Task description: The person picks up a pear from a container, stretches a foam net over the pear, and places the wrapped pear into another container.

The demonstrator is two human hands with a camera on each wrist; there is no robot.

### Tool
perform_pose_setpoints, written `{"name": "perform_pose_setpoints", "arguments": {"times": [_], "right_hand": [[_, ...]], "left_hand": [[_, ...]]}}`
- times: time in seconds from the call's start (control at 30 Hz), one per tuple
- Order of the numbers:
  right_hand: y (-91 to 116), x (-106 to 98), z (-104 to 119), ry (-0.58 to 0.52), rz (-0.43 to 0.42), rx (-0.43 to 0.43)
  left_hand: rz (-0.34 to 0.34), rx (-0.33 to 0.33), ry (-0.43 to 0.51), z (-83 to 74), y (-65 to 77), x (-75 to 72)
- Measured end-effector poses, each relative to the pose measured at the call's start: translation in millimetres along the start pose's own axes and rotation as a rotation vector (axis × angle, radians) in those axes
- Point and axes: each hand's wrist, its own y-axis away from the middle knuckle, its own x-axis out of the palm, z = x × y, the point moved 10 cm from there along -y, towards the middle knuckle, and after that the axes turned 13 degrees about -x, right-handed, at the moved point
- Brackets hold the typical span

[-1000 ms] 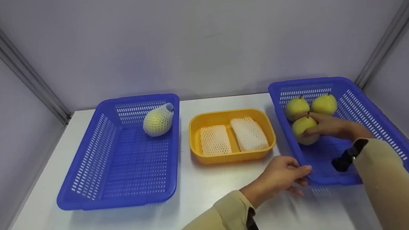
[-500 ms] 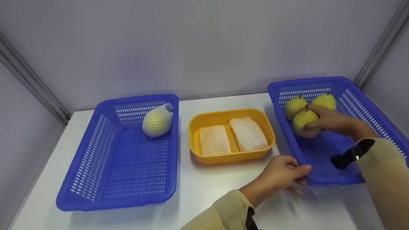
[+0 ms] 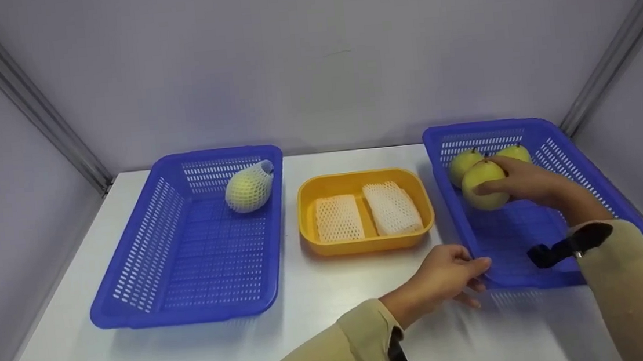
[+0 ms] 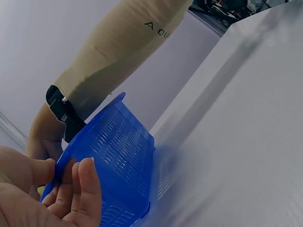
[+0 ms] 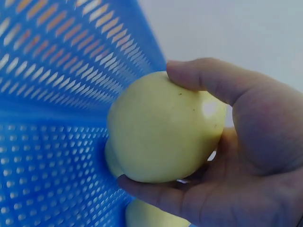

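Note:
My right hand (image 3: 531,181) grips a yellow-green pear (image 3: 482,185), thumb on one side and fingers on the other, inside the right blue basket (image 5: 52,118). Two more pears, a left one (image 3: 463,166) and a right one (image 3: 516,153), sit behind it, partly hidden. My left hand (image 3: 445,274) pinches the near left corner of that basket's rim; the left wrist view shows the thumb (image 4: 43,171) above the rim and the fingers curled beneath. Between the baskets, a yellow tub (image 3: 368,246) holds white foam net sleeves, a left one (image 3: 339,218) and a right one (image 3: 392,208).
At the left stands another blue basket (image 3: 191,315) with a pear in a foam net (image 3: 249,188) near its back right corner. All containers rest on a white table (image 3: 331,296). Grey panels (image 3: 311,59) close off the back and sides.
My right hand has lifted the pear from the basket floor, up and slightly away from the basket's left wall. The left hand has stayed on the rim.

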Motion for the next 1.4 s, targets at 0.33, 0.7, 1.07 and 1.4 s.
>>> {"name": "perform_pose_setpoints", "arguments": {"times": [0.33,0.7,1.07,1.4], "right_hand": [[11.7,-7.3,36.2,-0.020,-0.066,-0.033],[34.6,4.9,66.7,-0.002,-0.064,-0.045],[42.5,57.6,110.6,-0.063,-0.055,-0.125],[40.2,90.8,130.4,-0.113,-0.078,-0.192]], "left_hand": [[0.006,0.012,-0.044,2.9,-0.5,-10.6],[-0.145,0.384,-0.067,-54.8,27.9,-70.5],[-0.079,0.563,-0.267,-75.5,62.8,-79.7],[0.016,0.562,-0.386,-58.3,73.7,-68.4]]}}
